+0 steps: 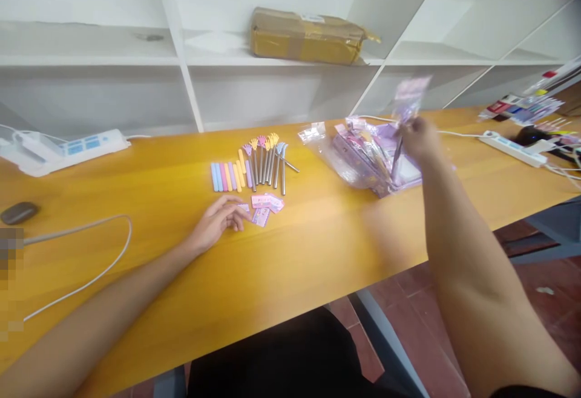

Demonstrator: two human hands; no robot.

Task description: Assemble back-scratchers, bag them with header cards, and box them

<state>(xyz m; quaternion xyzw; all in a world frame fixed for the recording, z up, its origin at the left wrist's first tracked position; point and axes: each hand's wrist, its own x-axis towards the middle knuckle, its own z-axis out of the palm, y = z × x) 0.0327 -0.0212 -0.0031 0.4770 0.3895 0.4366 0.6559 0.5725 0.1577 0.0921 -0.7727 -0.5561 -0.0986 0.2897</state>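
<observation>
My left hand (221, 221) rests on the desk with its fingers stretched out, the fingertips beside several small pink printed cards (262, 204). One card lies partly under the fingers. Behind it are short pastel sticks (228, 177) in a row and several metal rods (270, 165) topped with coloured hand shapes. My right hand (420, 137) is closed on a clear plastic packet with a pink top (411, 95), blurred by motion. Below this hand sits a purple pouch (349, 149) heaped with plastic-wrapped pieces. A clear plastic bag (333, 159) lies against the pouch's left side.
A taped cardboard box (308, 36) lies on the white shelf above the desk (290, 265). Power strips stand at the left (86, 147) and right (512, 149). A dark computer mouse (19, 213) and a white cable (127, 247) are on the left; pens (526, 107) lie far right.
</observation>
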